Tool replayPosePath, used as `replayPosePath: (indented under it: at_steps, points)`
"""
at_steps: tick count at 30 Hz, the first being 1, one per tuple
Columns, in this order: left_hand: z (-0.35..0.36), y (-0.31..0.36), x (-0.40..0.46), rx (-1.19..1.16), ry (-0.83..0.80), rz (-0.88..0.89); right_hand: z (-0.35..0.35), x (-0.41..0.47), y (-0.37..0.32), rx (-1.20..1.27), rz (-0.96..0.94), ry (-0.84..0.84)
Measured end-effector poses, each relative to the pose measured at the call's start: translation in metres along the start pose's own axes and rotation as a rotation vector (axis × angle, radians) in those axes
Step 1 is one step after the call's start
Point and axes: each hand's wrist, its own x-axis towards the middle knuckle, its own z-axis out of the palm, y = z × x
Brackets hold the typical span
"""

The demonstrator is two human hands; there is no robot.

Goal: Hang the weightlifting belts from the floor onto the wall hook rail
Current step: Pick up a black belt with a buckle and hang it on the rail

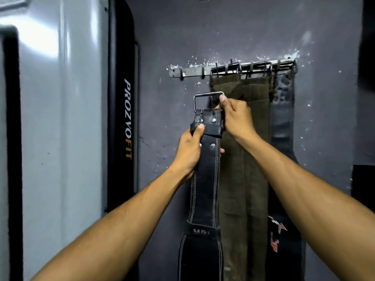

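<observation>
Two hands are holding one black leather belt (205, 179) upright before a dark wall (263, 27), below the hook rail (192, 71). The left hand (188, 153) is gripping the strap just under the riveted fold, its fingers (197, 130) curling round the leather with the thumb lying along the front. The right hand (236, 116) is pinching the right side of the rectangular steel buckle (208, 101), its fingertips closing on the metal frame. The belt is thick, with double rows of pale stitching and round rivets, and is widening into a padded back section below the wrists. Behind the right fingers, two olive, woven-looking belts (241, 159) are hanging from the rail; further right of them a dark, smooth belt (283, 118) is hanging too. Left of the left fingers, a glossy grey panel (60, 118) with black trim is standing.
</observation>
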Motion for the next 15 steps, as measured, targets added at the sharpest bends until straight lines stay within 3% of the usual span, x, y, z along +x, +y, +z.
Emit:
replayPosePath:
  at_steps: [6, 10, 15]
  points:
    - [-0.039, 0.002, 0.1, -0.017, 0.032, 0.184, 0.06, 0.077, -0.006, -0.047, -0.006, 0.122]
    - [-0.046, 0.01, 0.173, 0.004, 0.006, 0.249, 0.077, 0.129, -0.012, -0.204, -0.129, 0.289]
    - [-0.034, 0.026, 0.224, -0.055, -0.037, 0.286, 0.079, 0.18, -0.013, -0.429, -0.175, 0.307]
